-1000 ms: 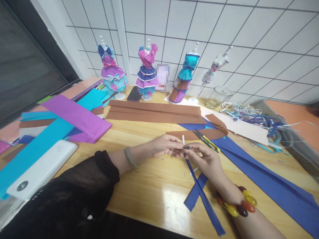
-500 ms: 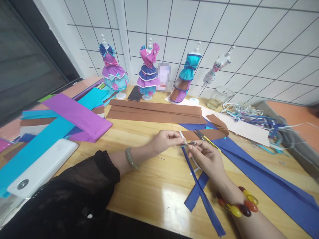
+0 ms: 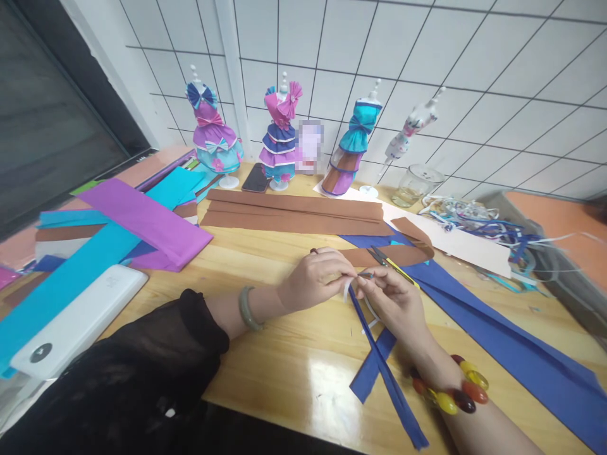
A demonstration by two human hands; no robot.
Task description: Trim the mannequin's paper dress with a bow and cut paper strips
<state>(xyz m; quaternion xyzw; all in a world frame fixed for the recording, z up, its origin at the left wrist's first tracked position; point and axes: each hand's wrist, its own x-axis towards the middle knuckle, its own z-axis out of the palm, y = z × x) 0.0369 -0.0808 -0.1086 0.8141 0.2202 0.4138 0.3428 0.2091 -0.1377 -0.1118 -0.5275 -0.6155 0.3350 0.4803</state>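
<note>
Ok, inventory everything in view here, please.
Small dressed mannequins: three, multicoloured, rear
Bare patterned mannequin: one, white, rear right
Glass jar: one, clear, rear right
Flat phone: one, black, rear
Folded fabric strips: several, purple and turquoise, left
Oblong device: one, white, left
Long fabric pieces: at least two, brown, centre
Wide fabric: one, blue, right
Crossing fabric strips: apparently two, blue, front
Thin ribbon: at least one, white, centre
Slim scissors: one, dark and yellow, centre
Tangled strips: many, mixed, right
Wooden table: one, tan, beneath
Bracelets: two, green and multicoloured, wrists
Left hand, right hand: two, bare, centre
</note>
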